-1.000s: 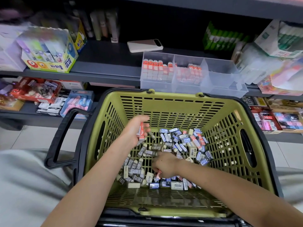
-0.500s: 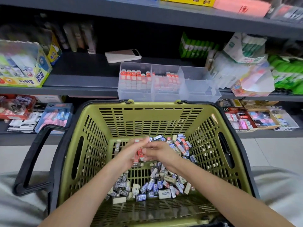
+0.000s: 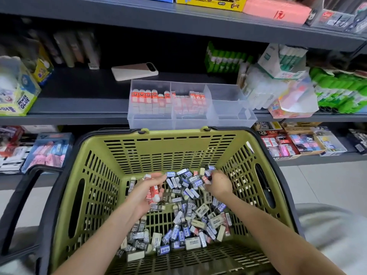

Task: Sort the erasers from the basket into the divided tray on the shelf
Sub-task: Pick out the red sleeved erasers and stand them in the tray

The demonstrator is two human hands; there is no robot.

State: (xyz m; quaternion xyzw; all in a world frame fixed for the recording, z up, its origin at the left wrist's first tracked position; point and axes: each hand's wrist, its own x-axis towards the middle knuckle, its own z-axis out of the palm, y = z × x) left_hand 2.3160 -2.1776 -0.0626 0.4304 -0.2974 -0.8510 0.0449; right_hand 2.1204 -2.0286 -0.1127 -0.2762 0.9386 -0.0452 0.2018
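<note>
A green plastic basket (image 3: 162, 149) holds a heap of loose erasers (image 3: 188, 221) in grey, blue and red sleeves. My left hand (image 3: 146, 192) is palm-up inside it and holds several red-and-white erasers (image 3: 154, 193). My right hand (image 3: 217, 184) reaches into the pile at the far right and pinches a red-sleeved eraser (image 3: 206, 178). On the shelf just behind the basket stands the clear divided tray (image 3: 228, 116). Its left and middle compartments hold rows of red-and-white erasers (image 3: 151, 96); the right compartment has nothing in it.
A pink phone (image 3: 135, 71) lies on the shelf behind the tray. Glue boxes (image 3: 18, 92) stand at the left, green glue sticks and packets (image 3: 282, 86) at the right. The basket's black handle (image 3: 21, 197) hangs to the left. Lower shelves hold more stationery.
My hands have parted: the right hand moved from the left hand to the far right of the pile and picked at an eraser there. The left hand keeps its red erasers.
</note>
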